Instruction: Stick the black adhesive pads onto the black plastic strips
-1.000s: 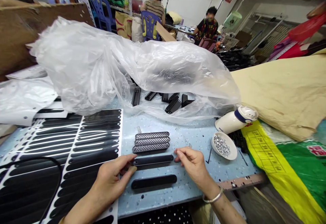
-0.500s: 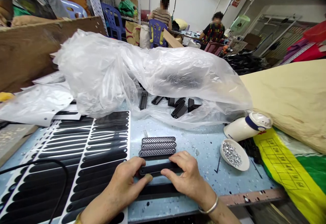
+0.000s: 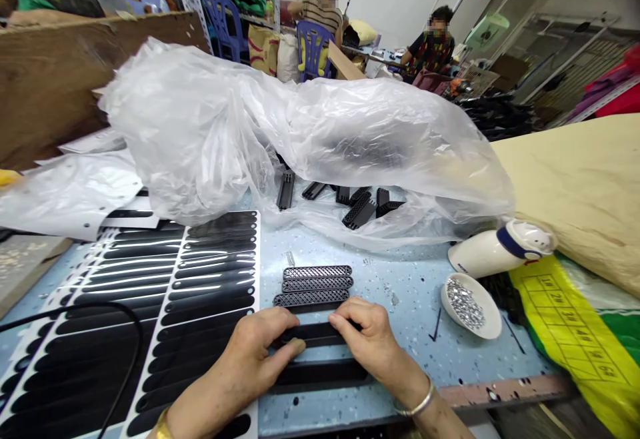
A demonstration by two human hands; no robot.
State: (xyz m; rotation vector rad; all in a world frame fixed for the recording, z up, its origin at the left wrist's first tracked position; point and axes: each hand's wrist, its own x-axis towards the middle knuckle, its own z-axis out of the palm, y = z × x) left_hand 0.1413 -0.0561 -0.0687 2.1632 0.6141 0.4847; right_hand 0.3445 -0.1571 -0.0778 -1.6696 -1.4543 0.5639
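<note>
Near the table's (image 3: 400, 279) front edge: left hand (image 3: 255, 352) and right hand (image 3: 367, 339) both pinch one black strip (image 3: 315, 334), mesh strips (image 3: 315, 286) just behind.

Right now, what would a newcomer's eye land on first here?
Probably the big crumpled clear plastic bag across the back of the table, black parts spilling from under it. Then, at the near edge, the left hand and right hand pinching a smooth black strip.

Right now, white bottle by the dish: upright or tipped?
Tipped. The bottle lies on its side on the table, cap end toward the right, beside the dish.
</note>
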